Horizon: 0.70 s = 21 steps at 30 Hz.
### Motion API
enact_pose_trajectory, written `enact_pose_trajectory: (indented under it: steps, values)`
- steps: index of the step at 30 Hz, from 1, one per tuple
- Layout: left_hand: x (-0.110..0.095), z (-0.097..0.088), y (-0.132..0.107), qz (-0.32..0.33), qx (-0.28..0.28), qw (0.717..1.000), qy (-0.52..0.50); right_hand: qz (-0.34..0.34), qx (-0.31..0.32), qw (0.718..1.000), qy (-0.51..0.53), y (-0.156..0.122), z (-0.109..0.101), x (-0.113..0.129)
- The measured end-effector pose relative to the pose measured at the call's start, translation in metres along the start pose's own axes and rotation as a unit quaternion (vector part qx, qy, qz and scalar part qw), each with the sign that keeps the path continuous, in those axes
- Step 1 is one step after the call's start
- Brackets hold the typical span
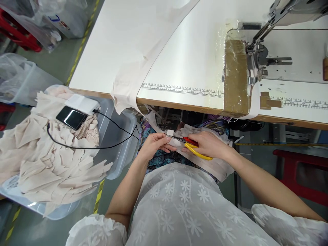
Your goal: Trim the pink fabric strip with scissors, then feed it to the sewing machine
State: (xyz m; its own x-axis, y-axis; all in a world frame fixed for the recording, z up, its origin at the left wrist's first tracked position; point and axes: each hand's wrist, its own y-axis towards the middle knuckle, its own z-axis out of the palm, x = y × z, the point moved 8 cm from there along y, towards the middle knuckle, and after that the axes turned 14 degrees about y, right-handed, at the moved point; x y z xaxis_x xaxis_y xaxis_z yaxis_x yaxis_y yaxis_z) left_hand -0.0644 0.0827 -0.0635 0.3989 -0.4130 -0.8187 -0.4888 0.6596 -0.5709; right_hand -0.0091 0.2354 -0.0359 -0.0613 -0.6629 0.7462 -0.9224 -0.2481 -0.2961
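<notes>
Over my lap, my right hand (208, 145) grips a pair of scissors (198, 152) with one yellow and one red handle. Their dark blades point left toward my other hand. My left hand (155, 145) pinches a pale fabric strip (176, 142) right at the blades, and a small white end (170, 132) sticks up above its fingertips. Whether the blades are apart or together I cannot make out. More pale fabric (216, 166) lies across my lap beneath the right hand. From the table edge a long cream fabric band (128, 87) hangs down toward my hands.
A white table (179, 68) with a printed ruler stands ahead, a sewing machine (258, 58) at its right. On my left, a plastic bin (116, 164) holds heaped cream fabric pieces (56, 164), a phone (71, 117) and a cabled white power bank (82, 103). A red stool (304, 174) is at right.
</notes>
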Motion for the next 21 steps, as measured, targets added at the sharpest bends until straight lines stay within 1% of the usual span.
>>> enact_pose_trajectory:
  steps: [2, 4, 6, 8, 11, 13, 16, 19, 21]
  values:
    - [-0.002, -0.001, 0.0, 0.003, -0.003, 1.0, 0.006, 0.006, -0.015, 0.999, 0.037, 0.0, -0.002, -0.002]
    - [-0.005, -0.001, 0.0, 0.007, -0.005, 1.0, 0.013, 0.02, -0.044, 0.994, 0.098, 0.0, -0.006, -0.004]
    - [-0.009, 0.004, 0.0, 0.014, -0.002, 1.0, 0.024, 0.025, -0.073, 0.98, 0.181, 0.0, -0.008, -0.001]
    - [-0.013, 0.011, 0.0, 0.028, 0.004, 0.999, 0.034, 0.015, -0.089, 0.962, 0.256, 0.004, -0.007, 0.005]
    - [-0.019, 0.019, -0.001, 0.054, 0.007, 0.997, 0.054, 0.005, -0.113, 0.947, 0.3, 0.012, -0.002, 0.013]
    - [-0.021, 0.016, -0.003, 0.07, -0.006, 0.994, 0.08, 0.007, -0.13, 0.947, 0.293, 0.014, -0.001, 0.012]
    - [-0.023, 0.0, -0.005, 0.08, -0.04, 0.99, 0.112, 0.025, -0.164, 0.957, 0.239, 0.002, -0.01, -0.001]
    - [-0.024, -0.019, -0.009, 0.073, -0.069, 0.987, 0.124, 0.056, -0.218, 0.962, 0.152, -0.029, -0.03, -0.021]
    - [-0.023, -0.027, -0.01, 0.066, -0.081, 0.986, 0.13, 0.079, -0.283, 0.953, 0.075, -0.058, -0.048, -0.033]
